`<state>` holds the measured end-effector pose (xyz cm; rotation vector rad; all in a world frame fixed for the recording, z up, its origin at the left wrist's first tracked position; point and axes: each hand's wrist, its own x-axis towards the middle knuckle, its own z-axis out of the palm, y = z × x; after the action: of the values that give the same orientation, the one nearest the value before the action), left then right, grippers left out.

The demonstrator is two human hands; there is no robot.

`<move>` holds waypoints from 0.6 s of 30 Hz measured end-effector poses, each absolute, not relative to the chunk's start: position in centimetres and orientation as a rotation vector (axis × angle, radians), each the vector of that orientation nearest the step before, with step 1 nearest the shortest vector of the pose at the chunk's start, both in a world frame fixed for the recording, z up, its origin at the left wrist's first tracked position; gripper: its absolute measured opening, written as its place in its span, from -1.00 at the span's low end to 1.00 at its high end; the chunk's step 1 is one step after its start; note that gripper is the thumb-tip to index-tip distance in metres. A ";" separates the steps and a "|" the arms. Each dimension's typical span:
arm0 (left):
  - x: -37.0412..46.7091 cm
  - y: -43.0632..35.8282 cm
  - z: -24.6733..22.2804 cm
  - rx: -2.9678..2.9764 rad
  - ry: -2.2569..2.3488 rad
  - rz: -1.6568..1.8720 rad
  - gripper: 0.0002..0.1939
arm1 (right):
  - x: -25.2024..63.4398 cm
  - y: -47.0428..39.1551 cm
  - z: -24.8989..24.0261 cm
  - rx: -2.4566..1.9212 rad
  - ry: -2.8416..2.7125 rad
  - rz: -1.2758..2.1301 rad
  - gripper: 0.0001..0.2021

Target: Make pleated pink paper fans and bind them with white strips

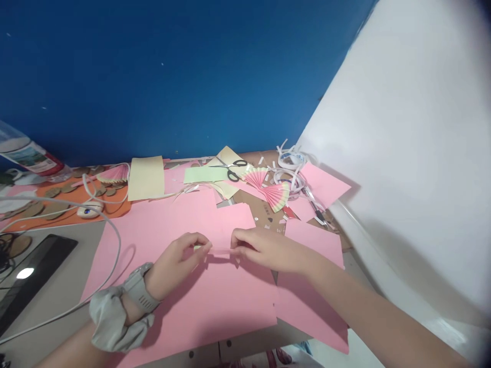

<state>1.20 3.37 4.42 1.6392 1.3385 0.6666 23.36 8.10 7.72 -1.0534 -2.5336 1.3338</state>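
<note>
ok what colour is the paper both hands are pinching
Pink, seen best in the head view: the left hand and right hand pinch the paper.

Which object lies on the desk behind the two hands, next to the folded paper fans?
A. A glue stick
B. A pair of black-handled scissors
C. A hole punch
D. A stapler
B. A pair of black-handled scissors lies on the yellow and green paper sheets just left of the folded paper fans, beyond the left hand and right hand pinching the pink paper.
</note>
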 end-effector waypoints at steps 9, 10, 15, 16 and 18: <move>3.7 4.7 3.7 1.486 1.198 0.861 -0.87 | 22.4 7.8 6.2 -1.133 -2.339 1.649 -0.77; 3.9 5.0 3.3 1.437 1.188 0.905 -0.90 | 22.2 8.0 5.8 -1.094 -2.228 1.743 -0.76; 5.1 6.3 1.2 1.172 1.115 1.130 -0.74 | 21.5 9.0 3.4 -0.911 -1.745 1.948 -0.77; 5.3 6.3 1.1 1.148 1.088 1.141 -0.73 | 21.4 9.1 3.0 -0.901 -1.722 1.938 -0.79; 5.7 6.1 1.1 1.122 1.040 1.132 -0.80 | 21.0 9.0 2.5 -0.886 -1.699 1.933 -0.83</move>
<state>5.72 6.10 1.05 1.1217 1.0402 1.1324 21.04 9.02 2.45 -0.8863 -1.6990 1.9333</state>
